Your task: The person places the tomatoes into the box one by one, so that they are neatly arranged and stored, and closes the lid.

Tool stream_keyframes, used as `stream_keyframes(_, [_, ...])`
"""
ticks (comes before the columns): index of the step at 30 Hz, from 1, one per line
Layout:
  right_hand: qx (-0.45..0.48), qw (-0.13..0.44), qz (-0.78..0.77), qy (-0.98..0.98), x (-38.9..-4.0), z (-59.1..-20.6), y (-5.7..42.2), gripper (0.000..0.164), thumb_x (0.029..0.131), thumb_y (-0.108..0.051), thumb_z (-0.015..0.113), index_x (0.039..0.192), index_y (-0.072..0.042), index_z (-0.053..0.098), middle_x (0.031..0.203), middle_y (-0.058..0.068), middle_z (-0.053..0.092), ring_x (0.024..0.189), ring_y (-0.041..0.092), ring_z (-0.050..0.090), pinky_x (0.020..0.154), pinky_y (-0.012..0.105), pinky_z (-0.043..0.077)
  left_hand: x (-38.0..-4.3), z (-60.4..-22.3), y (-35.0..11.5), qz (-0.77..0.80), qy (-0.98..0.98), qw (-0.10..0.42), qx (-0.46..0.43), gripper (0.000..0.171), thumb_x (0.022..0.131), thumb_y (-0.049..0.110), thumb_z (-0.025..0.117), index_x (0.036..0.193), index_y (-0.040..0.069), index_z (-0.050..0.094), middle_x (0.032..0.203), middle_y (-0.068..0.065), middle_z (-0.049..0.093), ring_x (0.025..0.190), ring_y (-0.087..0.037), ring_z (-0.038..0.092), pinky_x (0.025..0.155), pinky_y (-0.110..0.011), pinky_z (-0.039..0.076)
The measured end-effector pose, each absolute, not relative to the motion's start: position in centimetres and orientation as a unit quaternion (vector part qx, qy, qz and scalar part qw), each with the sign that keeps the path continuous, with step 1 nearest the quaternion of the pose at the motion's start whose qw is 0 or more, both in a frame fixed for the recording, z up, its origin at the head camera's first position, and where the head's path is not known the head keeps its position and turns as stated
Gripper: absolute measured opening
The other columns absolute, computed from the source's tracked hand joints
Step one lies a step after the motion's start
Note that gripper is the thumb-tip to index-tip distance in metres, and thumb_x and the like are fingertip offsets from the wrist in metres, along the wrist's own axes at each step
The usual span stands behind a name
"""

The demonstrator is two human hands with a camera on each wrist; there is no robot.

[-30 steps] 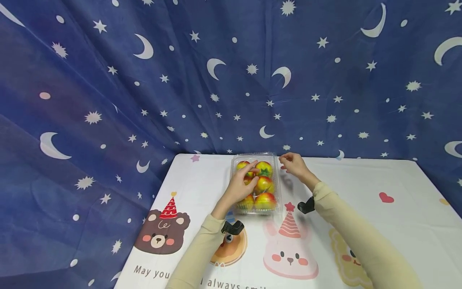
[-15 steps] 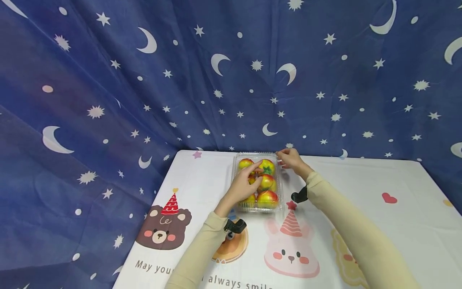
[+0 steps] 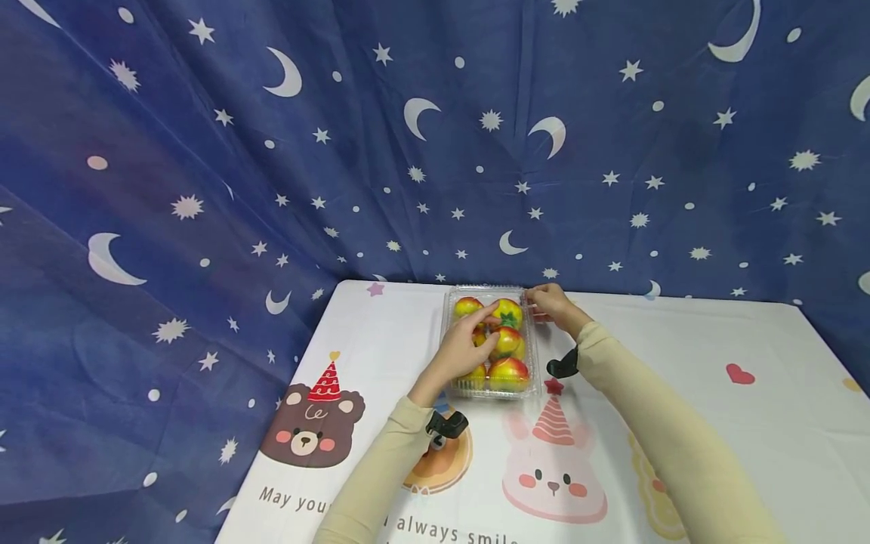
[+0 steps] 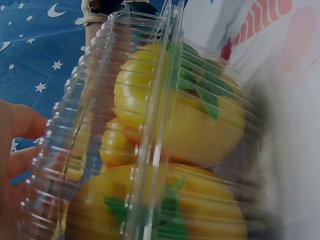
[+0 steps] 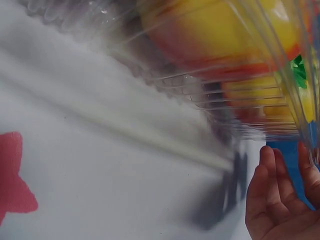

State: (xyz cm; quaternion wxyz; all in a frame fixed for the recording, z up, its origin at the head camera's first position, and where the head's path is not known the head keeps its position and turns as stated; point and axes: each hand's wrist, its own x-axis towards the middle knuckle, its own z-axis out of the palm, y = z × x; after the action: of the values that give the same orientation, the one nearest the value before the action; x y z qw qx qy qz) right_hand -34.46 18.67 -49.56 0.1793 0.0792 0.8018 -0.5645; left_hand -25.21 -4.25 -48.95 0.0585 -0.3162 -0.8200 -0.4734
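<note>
A clear plastic clamshell box [image 3: 491, 295] lies on the table with its lid down. Inside it are several yellow-red fruits [image 3: 508, 374] with green leafy caps, like persimmons. My left hand [image 3: 462, 347] rests on top of the lid, thumb and fingers spread; the left wrist view shows its fingers [image 4: 22, 125] along the ridged edge of the box. At the far right corner, my right hand [image 3: 552, 304] pinches the box's rim. In the right wrist view the other fingers [image 5: 270, 185] hang loosely below that rim, and the pinching fingertips are partly cut off.
A white tablecloth [image 3: 394, 332] printed with cartoon animals and lettering covers the table. Directly behind the table's back edge hangs a blue curtain [image 3: 353, 151] with moons and stars, which also runs along the left side. Both wrists wear black camera mounts [image 3: 447, 424].
My right hand has moved slightly left, from beside the box onto its far right corner. My left hand stays on the lid. The head view has shifted a little.
</note>
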Motion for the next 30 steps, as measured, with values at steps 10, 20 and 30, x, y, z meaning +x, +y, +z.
stream_keyframes(10, [0.076,0.180,-0.573,0.796,-34.08,-49.40,18.62,0.044,0.104,-0.021,0.044,0.134,0.011,0.046,0.126,0.018,0.049,0.105,0.027,0.055,0.100,0.044,0.048,-24.98,-48.84,-4.22,-0.474,-0.825,0.040,-0.305,0.054,0.095,0.012,0.061,0.146,0.003,0.046,0.121,-0.018,0.066,0.114,-0.032,0.060,0.096,-0.050,0.046])
stream_keyframes(20, [0.077,0.175,-0.567,0.801,-34.45,-49.28,18.55,0.041,0.104,-0.019,0.043,0.132,0.009,0.050,0.128,0.019,0.049,0.108,0.029,0.053,0.099,0.044,0.048,-25.14,-48.68,-4.21,-0.467,-0.829,0.047,-0.306,0.055,0.094,0.012,0.061,0.146,0.003,0.046,0.120,-0.018,0.067,0.114,-0.033,0.060,0.094,-0.050,0.046])
stream_keyframes(30, [0.067,0.164,-0.562,0.808,-34.50,-49.16,18.41,0.038,0.102,-0.014,0.044,0.128,0.011,0.055,0.129,0.019,0.051,0.106,0.026,0.053,0.096,0.042,0.049,-25.11,-48.63,-4.27,-0.443,-0.843,0.052,-0.301,0.055,0.095,0.014,0.062,0.147,0.005,0.046,0.120,-0.013,0.068,0.114,-0.027,0.060,0.097,-0.041,0.046])
